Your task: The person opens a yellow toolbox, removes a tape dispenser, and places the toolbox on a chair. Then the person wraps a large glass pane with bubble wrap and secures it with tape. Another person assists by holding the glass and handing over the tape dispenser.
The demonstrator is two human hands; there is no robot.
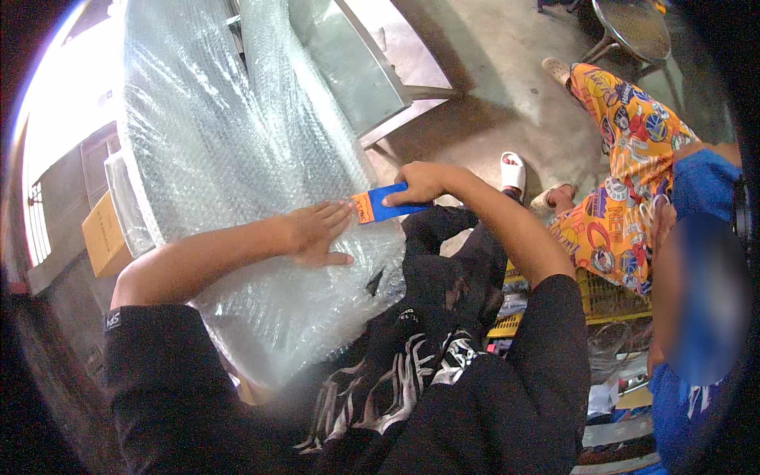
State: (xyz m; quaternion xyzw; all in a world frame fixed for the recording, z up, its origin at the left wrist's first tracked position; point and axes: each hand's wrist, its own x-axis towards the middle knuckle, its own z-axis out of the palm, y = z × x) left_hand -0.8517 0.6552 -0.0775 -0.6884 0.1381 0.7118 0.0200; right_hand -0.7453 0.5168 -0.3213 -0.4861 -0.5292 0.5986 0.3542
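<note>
Clear bubble wrap [237, 158] lies in a long, wide sheet in front of me, shiny and wrinkled over the surface beneath it. My left hand [317, 231] rests flat on the wrap, its fingers stretched out and its thumb apart. In my right hand [421, 184] is a flat blue-and-orange packet [384, 203], gripped at its blue end. The packet's orange end meets the fingertips of my left hand, over the right edge of the wrap. What the packet contains is hidden.
A grey metal-edged panel [348, 67] stands beyond the wrap. A cardboard box [107, 235] sits at the left. At the right is a person in patterned orange shorts [621, 190], near yellow crates [606, 297]. A round stool [633, 30] stands at the far right.
</note>
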